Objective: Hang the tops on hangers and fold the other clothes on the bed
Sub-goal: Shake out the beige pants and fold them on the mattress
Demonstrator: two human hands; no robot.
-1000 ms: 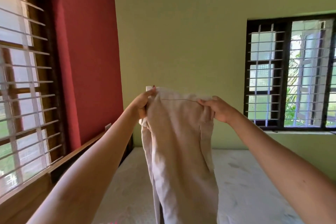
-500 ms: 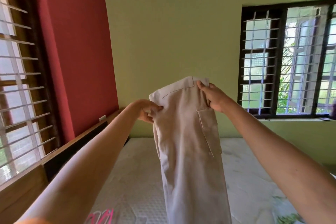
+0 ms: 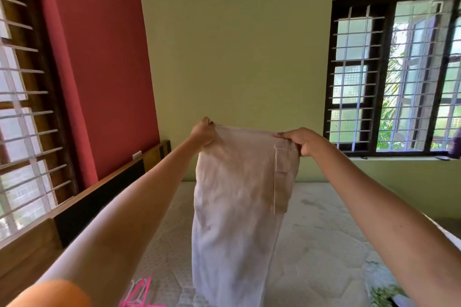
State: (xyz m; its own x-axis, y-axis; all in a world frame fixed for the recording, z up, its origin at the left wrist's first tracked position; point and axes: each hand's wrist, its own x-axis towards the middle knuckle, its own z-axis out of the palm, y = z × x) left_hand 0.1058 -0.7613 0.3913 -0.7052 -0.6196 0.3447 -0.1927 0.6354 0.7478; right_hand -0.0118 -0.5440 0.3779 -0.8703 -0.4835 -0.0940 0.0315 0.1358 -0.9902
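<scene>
We see both arms stretched out ahead over the bed (image 3: 324, 244), each hand clamped on the top edge of a pair of pale beige trousers (image 3: 237, 207). The left hand (image 3: 203, 133) has its fingers curled tight round the left corner of the waistband, knuckles up; the right hand (image 3: 303, 142) pinches the right corner, thumb on the near side and fingers wrapped over the top. Between the two hands the waistband runs nearly level, pulled fairly taut, a little higher at the left. The trousers hang straight down from that edge, in the air above the bed, and their lower end drops below the bottom of the view, so we cannot tell whether it touches the bed. A pocket flap shows on the right side, just under the right hand. The bed's pale quilted surface lies open on both sides of the hanging cloth — a wide bare stretch to the right and toward the far green wall (image 3: 237, 45). At the left, a wooden headboard (image 3: 99, 197) borders the bed along the red wall (image 3: 99, 57), under a barred window (image 3: 22, 119). A second barred window (image 3: 394, 77) sits in the green wall, well beyond the right hand. At the bottom edge, pink hangers (image 3: 138, 294) lie on the bed just left of the trousers, and a leafy-printed cloth (image 3: 381, 289) lies at the lower right — partly hidden by the right forearm.
</scene>
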